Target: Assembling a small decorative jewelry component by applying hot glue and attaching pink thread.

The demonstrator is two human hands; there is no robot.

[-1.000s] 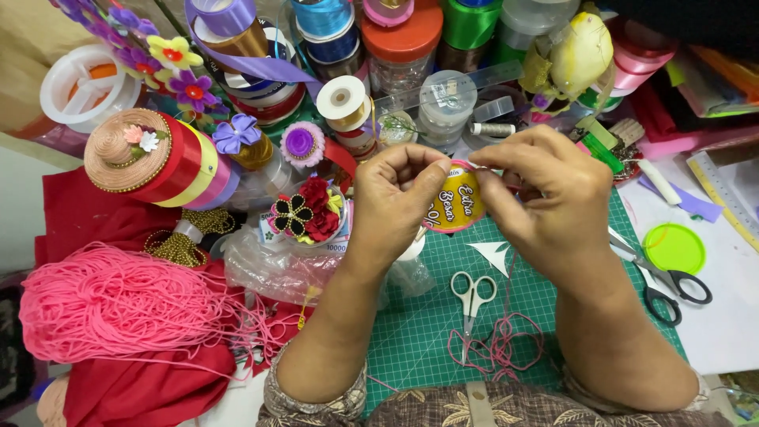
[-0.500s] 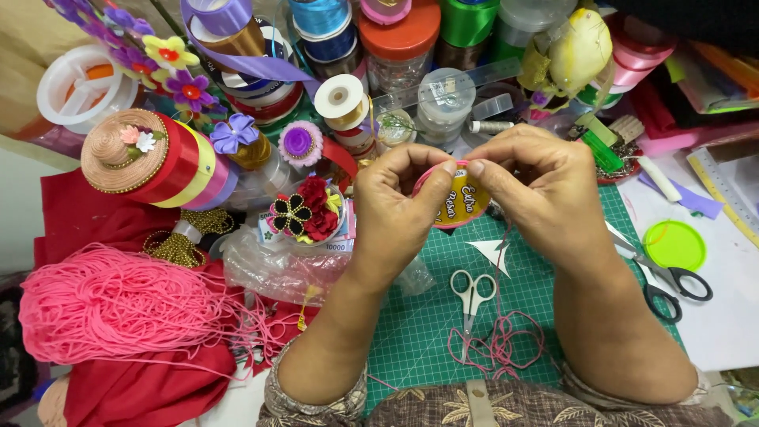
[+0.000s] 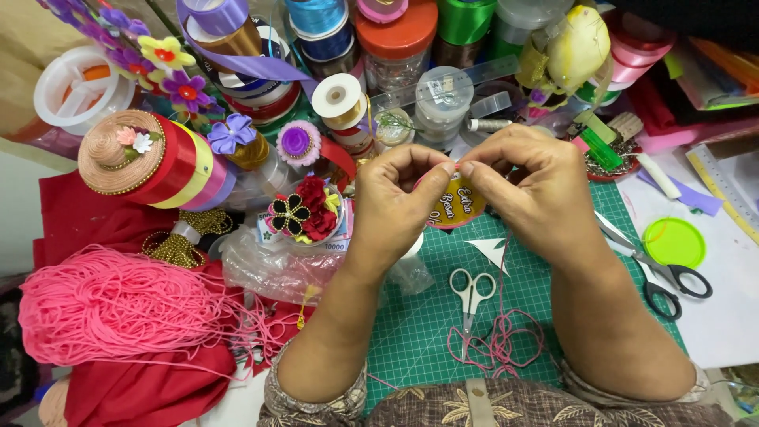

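My left hand and my right hand meet above the green cutting mat, fingertips pinched together at the top of a small round yellow tag with a pink rim. Both hands grip the tag between thumb and forefinger. A thin pink cord trails down from the hands and loops on the mat. Small white-handled scissors lie on the mat just below the tag. A white paper scrap lies beside them.
A heap of pink cord sits on red cloth at the left. Ribbon spools, jars and fabric flowers crowd the back. Black-handled scissors and a green lid lie at the right on white paper.
My hands have drawn closer together over the tag, and the fingertips now pinch its top edge. The tag has shifted slightly lower and to the left.
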